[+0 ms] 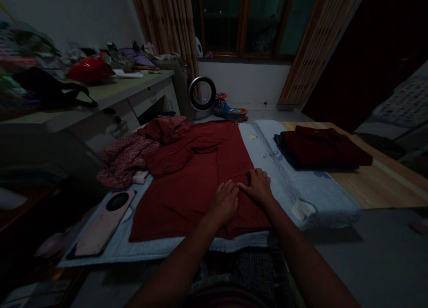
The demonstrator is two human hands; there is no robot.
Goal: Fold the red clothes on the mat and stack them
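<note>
The dark red garment (197, 178) is spread on the pale blue blanket (301, 187), long axis running away toward the window. Left hand (224, 204) and right hand (258, 186) are laid flat, fingers open, pressed on its near right part, nothing gripped.

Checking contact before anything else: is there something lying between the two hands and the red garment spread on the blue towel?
Nothing visible does. The left hand and the right hand both rest flat directly on the red garment, side by side near its right edge. The phone lies off to the left on the blue towel.
</note>
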